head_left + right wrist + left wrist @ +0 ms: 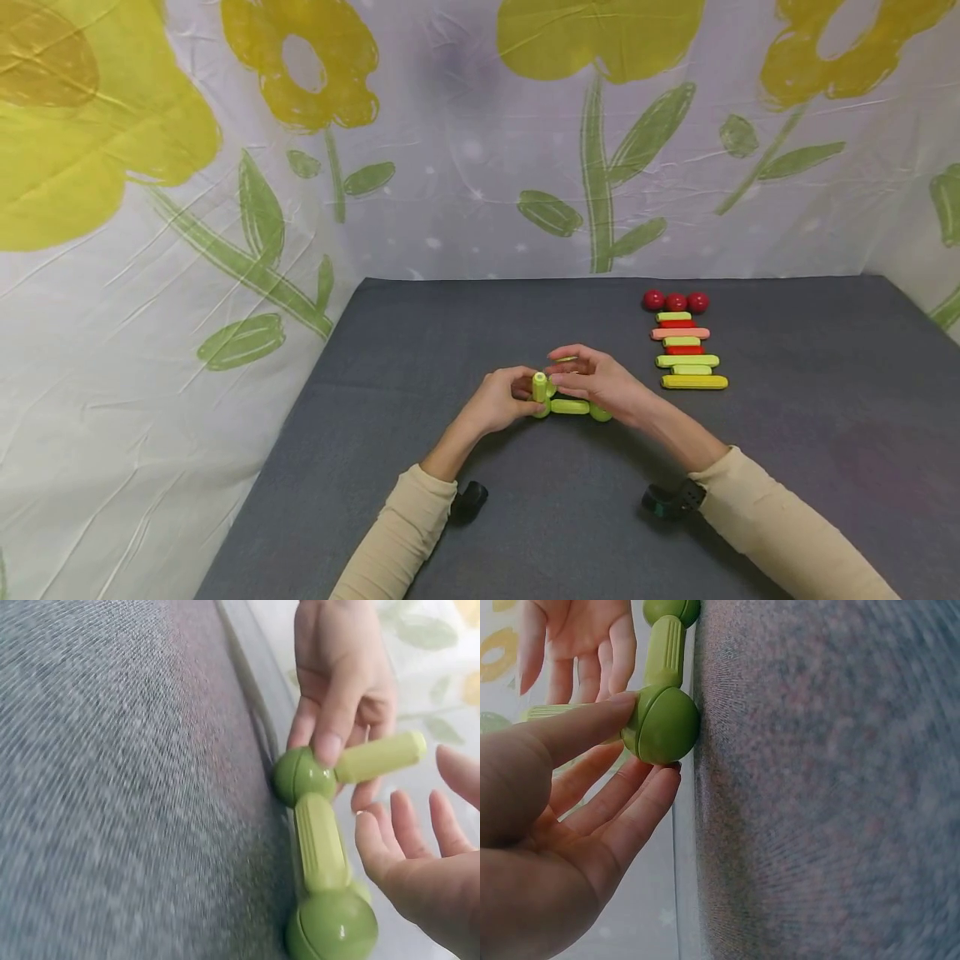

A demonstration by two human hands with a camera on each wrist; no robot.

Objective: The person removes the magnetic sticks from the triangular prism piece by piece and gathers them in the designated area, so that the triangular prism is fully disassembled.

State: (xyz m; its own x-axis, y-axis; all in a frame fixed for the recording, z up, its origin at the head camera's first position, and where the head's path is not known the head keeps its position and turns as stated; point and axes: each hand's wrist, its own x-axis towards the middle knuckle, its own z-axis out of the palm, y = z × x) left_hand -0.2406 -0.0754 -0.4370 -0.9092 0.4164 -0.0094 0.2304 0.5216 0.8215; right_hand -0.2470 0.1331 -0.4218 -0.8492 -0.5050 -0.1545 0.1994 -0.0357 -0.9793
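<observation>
My left hand [501, 400] pinches a green ball [667, 724] between thumb and fingers, at one corner of a joined toy piece. From that ball a light green ribbed rod [382, 756] stands upright. A second green rod [570, 407] lies low and links it to another green ball [337, 926] on the right. Beside the upright rod hovers my right hand [596, 385], its fingers spread and loosely bent; the right wrist view shows a gap between its fingertips and the rod. More green parts behind are partly hidden by the hands.
On the dark grey table [360, 392], a column of loose rods [693, 382] in yellow, green, red and pink lies to the right. Three red balls [676, 302] sit beyond them. A flower-printed curtain [450, 167] hangs along the back and left edges.
</observation>
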